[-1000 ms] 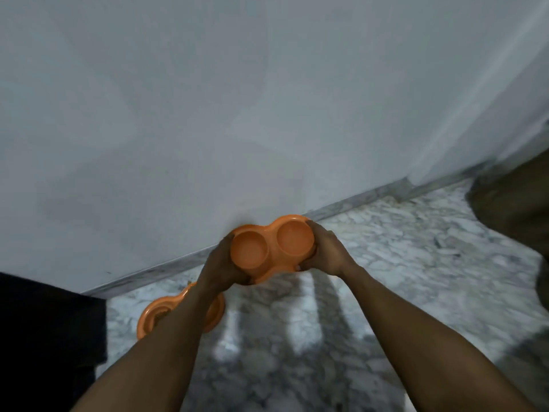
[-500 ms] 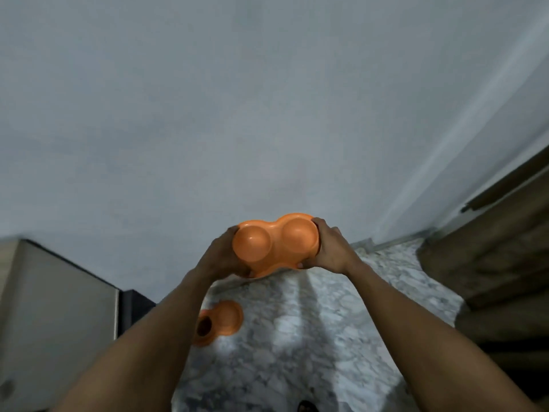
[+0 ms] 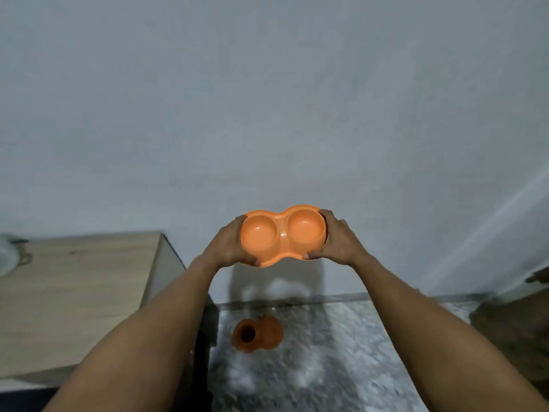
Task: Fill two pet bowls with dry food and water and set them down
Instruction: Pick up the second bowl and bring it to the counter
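Note:
I hold an orange double pet bowl (image 3: pixel 282 234) in front of me at chest height, before a grey wall. Both of its round cups look empty. My left hand (image 3: pixel 227 248) grips its left end and my right hand (image 3: pixel 340 242) grips its right end, thumbs under the near rim. A second orange double bowl (image 3: pixel 258 334) lies on the marble floor below, close to the wall; its left cup looks dark inside.
A light wooden cabinet top (image 3: pixel 80 295) stands at the left, its dark side next to the floor bowl. A white object (image 3: pixel 7 254) sits at the cabinet's far left edge. The marble floor (image 3: pixel 326 367) spreads to the right; a brown shape (image 3: pixel 517 331) is at the right edge.
The view has risen and swung left: the wooden cabinet top has come into sight, and the floor bowl now lies farther below. Both hands keep the same hold on the bowl.

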